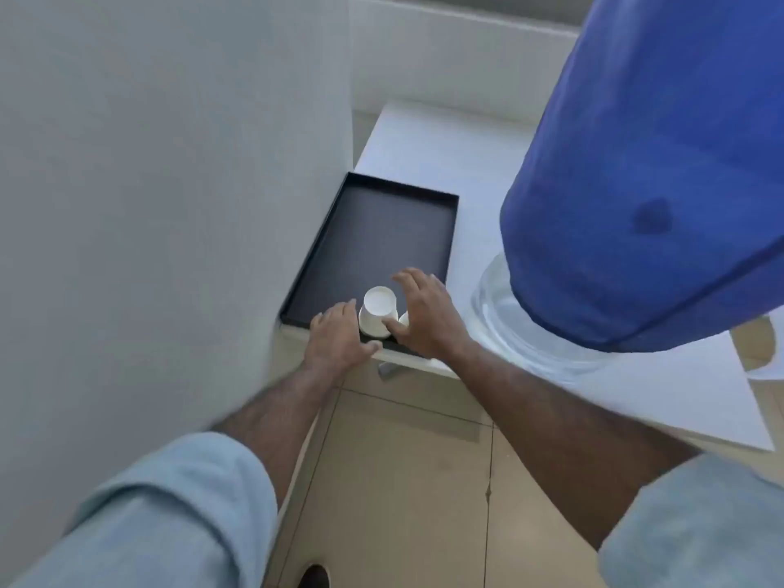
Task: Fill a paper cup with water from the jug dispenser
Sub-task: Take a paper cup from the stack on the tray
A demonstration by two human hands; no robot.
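Reaching over the near edge of the counter point(424, 133), the person brings both hands to a white paper cup point(376, 316) that stands upside down, base up, at the near end of a black tray point(449, 231). The left hand point(337, 339) rests open just left of the cup, fingers spread, its thumb on the tray's near rim. The right hand point(424, 316) is open too, curved round the cup's right side with the thumb against the wall, but not yet clamped. A second cup point(404, 319) peeks out under the right palm, mostly hidden.

The cup looks very light and thin-walled; I'd judge it crushes easily and may drag a nested one up with it. The best hold is a gentle pinch round the wall near the stiffer base, then a flip upright.

The blue jug point(645, 184) stands to the right on a clear dispenser base point(505, 324); its tap is not in view. No label or writing can be read anywhere.
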